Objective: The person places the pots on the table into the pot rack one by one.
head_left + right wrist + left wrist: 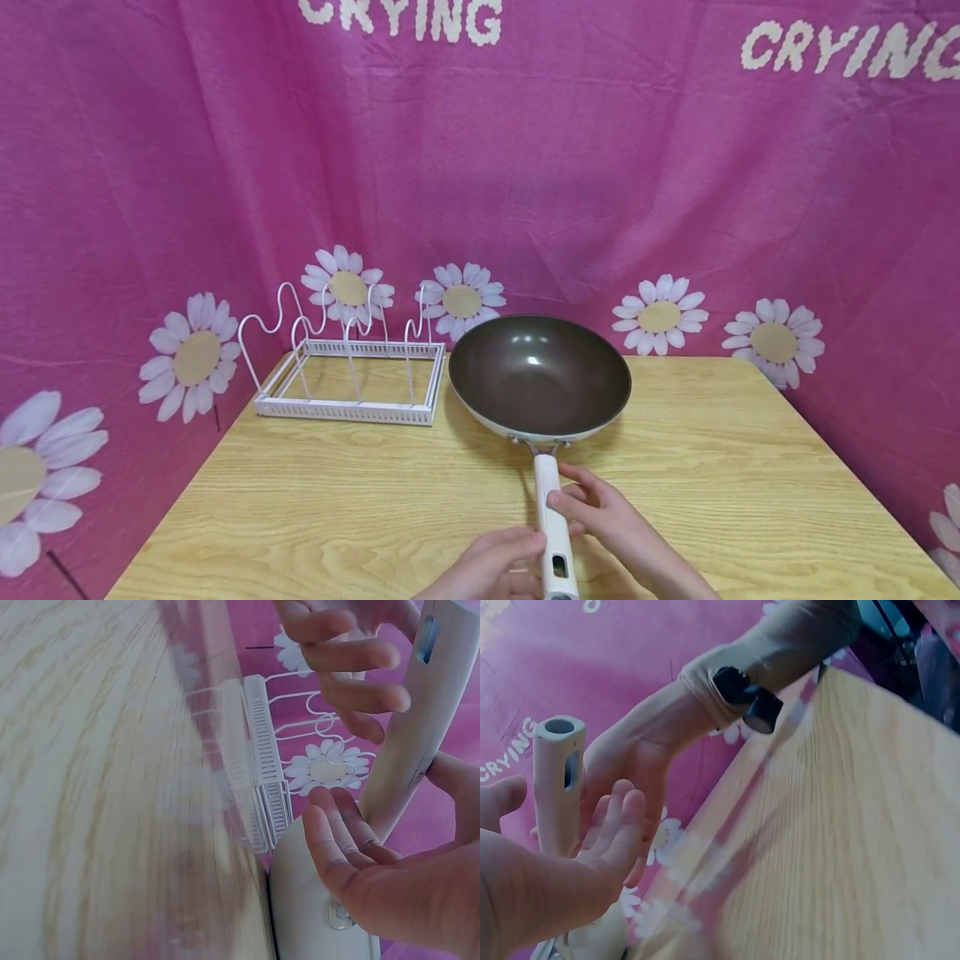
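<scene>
A wok (pixel 538 375) with a dark inside and pale outside sits on the wooden table. Its white handle (pixel 553 533) points toward me, with a hanging slot near the end. My right hand (pixel 618 525) is at the handle's right side, thumb against it and the other fingers loosely extended. On the other side, my left hand (pixel 491 567) has its thumb tip at the handle, lower down. Seen from the right wrist, the left fingers (pixel 360 656) are spread beside the handle and the right fingers (pixel 341 832) reach out under it without wrapping round.
A white wire rack (pixel 345 410) with wavy dividers stands left of the wok, close to its rim. Pink cloth (pixel 570 183) with daisies hangs behind and at both sides of the table (pixel 720 467).
</scene>
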The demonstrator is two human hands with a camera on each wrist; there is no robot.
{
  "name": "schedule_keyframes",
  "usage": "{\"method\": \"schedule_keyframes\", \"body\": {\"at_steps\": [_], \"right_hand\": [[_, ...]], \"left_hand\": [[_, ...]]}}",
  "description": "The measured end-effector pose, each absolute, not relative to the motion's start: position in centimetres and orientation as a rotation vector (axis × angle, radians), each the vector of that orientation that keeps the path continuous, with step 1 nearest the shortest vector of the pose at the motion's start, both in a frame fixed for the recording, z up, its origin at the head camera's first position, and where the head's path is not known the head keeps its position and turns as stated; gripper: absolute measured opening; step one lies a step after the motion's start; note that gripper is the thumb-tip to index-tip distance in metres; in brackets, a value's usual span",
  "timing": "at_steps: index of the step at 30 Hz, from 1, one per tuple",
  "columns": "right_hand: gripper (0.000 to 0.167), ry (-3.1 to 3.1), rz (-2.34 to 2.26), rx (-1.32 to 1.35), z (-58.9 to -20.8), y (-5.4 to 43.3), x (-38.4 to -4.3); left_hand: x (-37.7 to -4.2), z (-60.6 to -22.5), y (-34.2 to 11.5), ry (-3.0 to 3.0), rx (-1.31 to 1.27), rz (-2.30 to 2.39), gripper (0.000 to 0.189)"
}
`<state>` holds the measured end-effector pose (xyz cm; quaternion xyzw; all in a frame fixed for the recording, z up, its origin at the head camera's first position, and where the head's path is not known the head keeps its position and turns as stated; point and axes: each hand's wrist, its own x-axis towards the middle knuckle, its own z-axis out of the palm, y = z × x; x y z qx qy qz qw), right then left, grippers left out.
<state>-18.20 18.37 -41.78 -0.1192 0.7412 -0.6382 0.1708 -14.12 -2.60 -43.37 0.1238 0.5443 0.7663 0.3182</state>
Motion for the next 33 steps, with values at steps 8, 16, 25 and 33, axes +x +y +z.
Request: {"method": "schedule_keyframes", "body": {"at_steps": [8, 16, 25, 33], "right_hand": [[0.072, 2.115, -1.785, -0.338, -41.8, 18.2, -18.2], [0.071, 2.122, -1.781, -0.340, -42.0, 18.1, -18.2], [0.073, 2.110, -1.764, -0.354, -42.4, 17.8, -18.4], [0.071, 2.101, -1.764, -0.365, -42.7, 18.1, -18.4]], "left_hand": [[-14.2, -43.7, -2.0, 1.157, 0.430, 2.005, 0.047], [-14.3, -43.9, -1.0, 1.080, 0.319, 2.031, 0.042], [-14.9, -44.4, 0.2, 1.134, 0.278, 2.056, 0.011], [-14.8, -44.3, 0.9, 1.111, 0.276, 2.092, 0.008]]}}
